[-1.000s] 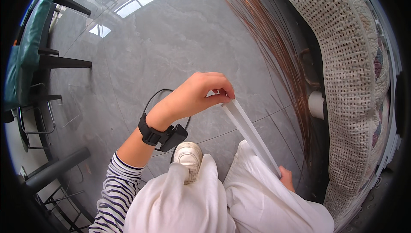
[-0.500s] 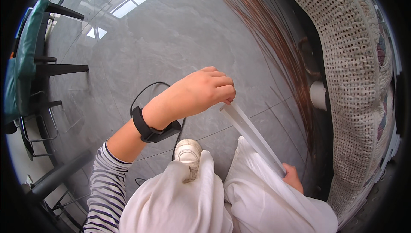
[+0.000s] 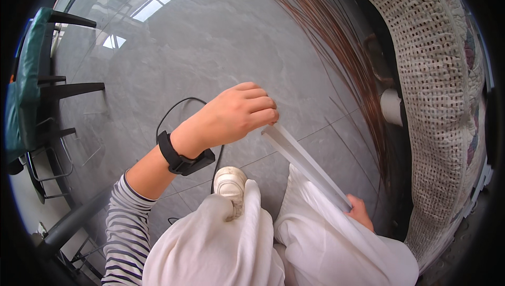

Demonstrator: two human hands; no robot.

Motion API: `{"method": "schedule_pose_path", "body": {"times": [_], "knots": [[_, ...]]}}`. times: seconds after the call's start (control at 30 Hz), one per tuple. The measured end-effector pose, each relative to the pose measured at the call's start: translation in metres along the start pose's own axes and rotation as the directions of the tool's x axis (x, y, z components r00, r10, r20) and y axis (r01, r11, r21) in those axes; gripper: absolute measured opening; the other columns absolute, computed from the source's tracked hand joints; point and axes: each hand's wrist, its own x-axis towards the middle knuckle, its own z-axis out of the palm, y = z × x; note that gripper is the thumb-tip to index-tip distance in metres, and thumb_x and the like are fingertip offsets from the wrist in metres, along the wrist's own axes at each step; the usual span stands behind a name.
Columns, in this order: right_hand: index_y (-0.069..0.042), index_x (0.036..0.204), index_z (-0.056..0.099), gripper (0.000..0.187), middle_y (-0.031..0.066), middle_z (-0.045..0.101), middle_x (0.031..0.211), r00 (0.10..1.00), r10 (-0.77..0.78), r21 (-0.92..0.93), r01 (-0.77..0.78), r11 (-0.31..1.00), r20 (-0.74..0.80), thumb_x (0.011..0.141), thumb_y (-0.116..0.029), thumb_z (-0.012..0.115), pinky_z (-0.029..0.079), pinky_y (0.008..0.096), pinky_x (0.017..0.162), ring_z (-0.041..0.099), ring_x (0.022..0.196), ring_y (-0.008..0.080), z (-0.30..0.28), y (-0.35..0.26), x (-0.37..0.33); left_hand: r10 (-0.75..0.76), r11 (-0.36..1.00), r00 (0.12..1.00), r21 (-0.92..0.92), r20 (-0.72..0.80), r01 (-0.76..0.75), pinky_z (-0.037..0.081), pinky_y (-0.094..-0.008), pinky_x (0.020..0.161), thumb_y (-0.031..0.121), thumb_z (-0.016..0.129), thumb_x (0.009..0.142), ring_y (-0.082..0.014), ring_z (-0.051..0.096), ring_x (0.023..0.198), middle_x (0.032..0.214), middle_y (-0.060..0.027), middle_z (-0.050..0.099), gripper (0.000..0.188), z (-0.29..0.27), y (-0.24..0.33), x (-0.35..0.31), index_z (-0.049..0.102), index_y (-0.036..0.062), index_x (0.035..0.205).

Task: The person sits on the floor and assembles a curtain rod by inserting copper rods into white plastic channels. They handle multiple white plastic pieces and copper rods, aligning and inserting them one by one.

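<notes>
A long, narrow white strip (image 3: pixel 307 165) with a folded, angled profile slants across my right thigh. My left hand (image 3: pixel 239 111) is closed at its far end, the fingertips curled down and partly hidden behind the knuckles. A black band with a small box (image 3: pixel 187 160) is around my left wrist. At the near end, my right hand (image 3: pixel 360 215) grips the strip beside my right knee; part of that hand is hidden by the strip and my white clothing (image 3: pixel 210 244).
Brown thin rods (image 3: pixel 342 49) lie in a bundle on the grey tiled floor (image 3: pixel 200 60). To the right is a seat with a woven beige cover (image 3: pixel 436 75). A black cable (image 3: pixel 171 110) loops behind my left wrist. Green-covered furniture with dark legs (image 3: pixel 31 75) is at far left.
My left hand and the strip's far end have shifted slightly left. My right hand stays at the near end, its grip much the same. The view has turned a little.
</notes>
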Motion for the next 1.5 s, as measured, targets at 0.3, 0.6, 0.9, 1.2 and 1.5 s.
{"method": "schedule_pose_path", "body": {"times": [0.3,0.6,0.9,1.2,1.5], "knots": [[0.001,0.081,0.055,0.021,0.0178,0.057,0.075,0.987,0.018,-0.054,-0.027,0.998,-0.16,0.066,-0.005,0.067,0.045,0.0365,0.061,0.057,0.066,0.0345,-0.011,0.024,-0.023,-0.402,0.916,0.902,-0.087,-0.16,0.393,0.05,-0.0328,0.077,-0.002,0.062,0.089,-0.0215,0.063,0.085,0.094,-0.0054,0.066,0.01,-0.039,-0.014,-0.021,0.062,0.0045,0.096],[-0.005,0.117,0.052,0.048,0.0187,0.068,0.096,0.936,-0.216,0.065,0.243,0.968,-0.277,0.077,-0.012,0.076,0.053,0.0419,0.076,0.067,0.089,0.0385,0.012,-0.099,0.079,-0.49,0.023,0.735,-0.836,0.468,0.548,0.045,-0.0379,0.104,0.022,0.064,0.097,-0.022,0.055,0.126,0.134,-0.0105,0.057,0.045,0.119,0.066,-0.02,0.051,0.0036,0.136],[-0.003,0.113,0.057,0.045,0.0193,0.069,0.096,1.0,-0.011,-0.043,0.012,0.999,0.018,0.077,-0.02,0.077,0.053,0.0427,0.077,0.068,0.089,0.0361,0.008,-0.053,0.065,-0.97,0.032,0.237,-0.926,0.063,0.377,0.056,-0.0312,0.08,0.032,0.061,0.099,-0.0128,0.064,0.078,0.088,-0.0015,0.063,0.029,0.073,-0.054,-0.025,0.06,0.0049,0.107],[-0.004,0.117,0.059,0.042,0.0152,0.066,0.107,0.937,-0.208,0.062,0.234,0.97,-0.281,0.08,-0.016,0.075,0.052,0.0386,0.083,0.066,0.098,0.0301,0.021,-0.126,0.104,-0.898,-0.217,0.372,-0.972,0.237,0.094,0.048,-0.037,0.104,0.024,0.053,0.102,-0.0227,0.059,0.119,0.125,-0.0121,0.062,0.039,0.082,-0.054,-0.015,0.048,-0.0005,0.131],[-0.005,0.11,0.062,0.027,0.0139,0.061,0.111,0.92,-0.303,0.295,0.369,0.881,-0.246,0.086,-0.014,0.071,0.053,0.0384,0.077,0.064,0.092,0.0281,0.008,-0.176,0.14,-0.71,-0.48,0.512,-0.864,0.483,0.149,0.05,-0.0456,0.103,0.016,0.055,0.1,-0.0291,0.056,0.126,0.137,-0.0182,0.054,0.035,0.135,0.049,0.017,0.042,0.0068,0.132]]}}
